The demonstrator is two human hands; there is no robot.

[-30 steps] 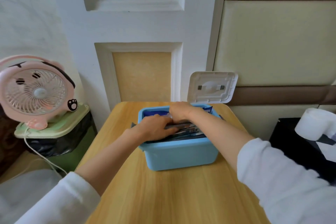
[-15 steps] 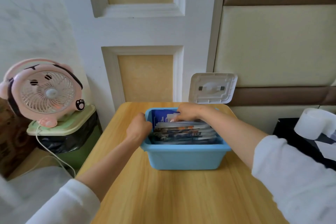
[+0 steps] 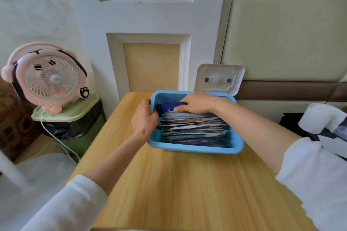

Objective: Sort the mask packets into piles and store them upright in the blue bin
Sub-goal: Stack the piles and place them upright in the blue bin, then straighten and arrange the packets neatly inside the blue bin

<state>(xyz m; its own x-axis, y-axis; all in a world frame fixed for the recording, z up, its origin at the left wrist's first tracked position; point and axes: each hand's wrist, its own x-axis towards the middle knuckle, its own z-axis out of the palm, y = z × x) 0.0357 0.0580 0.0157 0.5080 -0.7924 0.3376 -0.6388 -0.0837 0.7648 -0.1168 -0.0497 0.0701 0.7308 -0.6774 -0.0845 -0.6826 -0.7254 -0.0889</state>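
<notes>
Small wooden table (image 3: 187,184) pushed against a white panelled door, padded wall panel to the right. Blue bin (image 3: 197,149) sits at the far end of the table, a white lid (image 3: 219,78) propped behind it. Off the table to the left, a pink fan (image 3: 50,78); a white paper roll (image 3: 319,116) at the right edge. Mask packets (image 3: 193,127) are in the bin, standing on edge, long sides running left to right, packed one behind another from the near wall towards the far one. Some lean, and their ends on the left are uneven. Left hand (image 3: 144,118) is at the bin's left wall, fingers curled over it, thumb outside; the tips look to touch the packet ends, though blur hides the contact. Right hand (image 3: 197,102) reaches over the back of the row and pinches the top edge of a dark blue packet (image 3: 167,108), thumb on its near face, fingers behind. That packet tilts, its left end lower, with open space behind it. Judgement: the right hand is nearer, so it should set the packet straight while the left steadies the bin.
</notes>
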